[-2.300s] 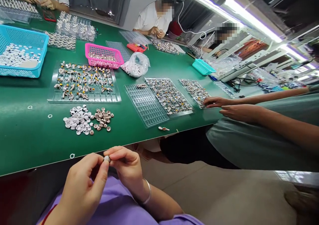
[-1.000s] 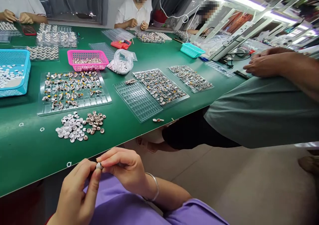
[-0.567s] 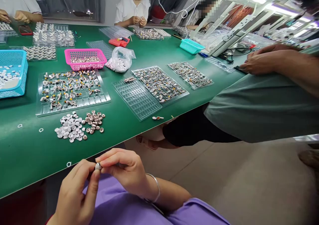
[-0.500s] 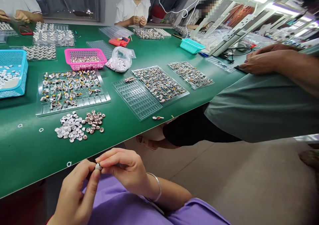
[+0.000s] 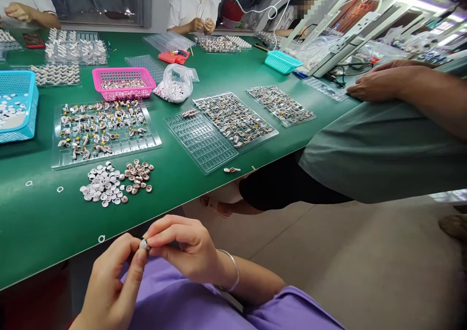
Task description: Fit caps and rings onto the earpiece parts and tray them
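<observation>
Just off the table's front edge, a small whitish rounded part with a dark rim (image 5: 144, 245) is pinched between both of my hands. My left hand (image 5: 113, 276) grips it with thumb and forefinger. From the other side my right hand (image 5: 186, 247) closes its fingertips on the same part, covering much of it. On the table beyond lie a pile of white round caps (image 5: 104, 184) and a smaller pile of brownish cup-shaped pieces (image 5: 138, 174). Behind them is a clear tray (image 5: 151, 147) of curved earphone-like parts with orange tabs.
Along the green table (image 5: 175, 174) stand a pink basket (image 5: 124, 94), a blue basket (image 5: 31, 111), a bag of small parts (image 5: 175, 84) and a filled tray (image 5: 237, 120). A co-worker's hand (image 5: 379, 82) is at the right; other people sit opposite.
Both hands keep their pinch on the small part, with the right fingers shifted slightly. The view has moved a little. Across the table, a co-worker's hand at the left has risen.
</observation>
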A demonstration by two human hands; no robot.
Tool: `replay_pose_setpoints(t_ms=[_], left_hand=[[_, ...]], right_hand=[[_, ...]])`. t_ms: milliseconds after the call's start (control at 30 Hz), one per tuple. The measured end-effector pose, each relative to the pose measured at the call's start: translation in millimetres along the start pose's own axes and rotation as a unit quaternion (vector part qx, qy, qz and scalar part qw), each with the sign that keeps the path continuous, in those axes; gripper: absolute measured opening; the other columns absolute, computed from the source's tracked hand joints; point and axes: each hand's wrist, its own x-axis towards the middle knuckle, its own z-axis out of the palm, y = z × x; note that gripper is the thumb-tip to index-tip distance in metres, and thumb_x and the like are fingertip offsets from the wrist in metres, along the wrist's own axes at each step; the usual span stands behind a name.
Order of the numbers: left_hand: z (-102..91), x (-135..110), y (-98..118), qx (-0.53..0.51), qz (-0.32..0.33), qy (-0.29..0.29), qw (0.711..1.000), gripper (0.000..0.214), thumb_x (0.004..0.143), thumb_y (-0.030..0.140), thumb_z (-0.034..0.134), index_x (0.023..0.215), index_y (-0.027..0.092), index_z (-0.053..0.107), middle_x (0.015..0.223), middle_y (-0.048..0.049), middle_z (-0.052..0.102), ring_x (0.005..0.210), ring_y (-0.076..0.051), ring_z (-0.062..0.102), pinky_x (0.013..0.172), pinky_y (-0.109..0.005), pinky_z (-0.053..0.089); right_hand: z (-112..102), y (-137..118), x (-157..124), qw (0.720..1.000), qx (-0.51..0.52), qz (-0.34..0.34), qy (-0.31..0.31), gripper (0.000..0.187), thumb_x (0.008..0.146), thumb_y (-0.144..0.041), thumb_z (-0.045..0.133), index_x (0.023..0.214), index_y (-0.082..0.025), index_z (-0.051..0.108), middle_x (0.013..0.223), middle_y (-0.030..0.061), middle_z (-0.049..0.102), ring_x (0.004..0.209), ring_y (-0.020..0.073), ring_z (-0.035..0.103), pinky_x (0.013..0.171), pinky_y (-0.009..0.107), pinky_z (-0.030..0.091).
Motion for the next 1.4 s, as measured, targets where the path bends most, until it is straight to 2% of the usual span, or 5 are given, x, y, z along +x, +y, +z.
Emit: replay_pose_setpoints(t_ms=[200,467,800,967,1400], left_hand=[[-2.9,1,1,-0.048,-0.031,-0.027,0.998,0.025,0.096,0.032,0.05,0.077,0.021,0.061,0.064,0.0014,0.059,0.057,-0.012,0.056,0.053,-0.019,0.047],[4.1,0,-4,-0.102,-0.063,-0.019,0.993,0.032,0.097,0.041,0.049,0.074,0.021,0.061,0.063,0.0006,0.058,0.057,-0.013,0.055,0.053,-0.021,0.048],[2.8,-1,2,-0.042,-0.026,-0.007,0.999,0.022,0.096,0.03,0.05,0.08,0.021,0.061,0.065,0.0014,0.059,0.057,-0.012,0.056,0.053,-0.02,0.047],[2.2,1,4,-0.005,0.012,-0.006,1.0,0.019,0.096,0.024,0.049,0.079,0.021,0.058,0.065,0.0028,0.058,0.056,-0.01,0.055,0.054,-0.017,0.047],[2.1,2,3,0.065,0.078,-0.004,0.995,0.016,0.095,0.014,0.047,0.084,0.022,0.055,0.068,0.0045,0.057,0.057,-0.008,0.054,0.055,-0.015,0.046]], right_hand=[[-2,-2,2,1.0,0.022,-0.005,-0.008,0.011,0.086,-0.012,0.071,0.094,-0.018,0.074,0.092,0.0089,0.075,0.08,0.0147,0.073,0.07,0.025,0.063],[8,10,-5,0.977,0.18,0.104,0.057,0.009,0.081,-0.024,0.078,0.088,-0.019,0.075,0.091,0.0066,0.073,0.083,0.0159,0.072,0.076,0.029,0.063],[6,7,-5,0.995,0.085,0.014,0.05,0.018,0.083,-0.011,0.074,0.097,-0.023,0.076,0.094,0.0054,0.075,0.08,0.0144,0.073,0.071,0.025,0.063],[6,5,-6,0.996,0.081,0.004,0.044,0.025,0.082,-0.006,0.073,0.1,-0.024,0.076,0.095,0.0053,0.074,0.08,0.0142,0.073,0.069,0.023,0.063],[5,4,-4,0.997,0.066,-0.008,0.036,0.008,0.084,-0.011,0.072,0.09,-0.016,0.073,0.092,0.0076,0.073,0.079,0.0137,0.072,0.069,0.023,0.062]])
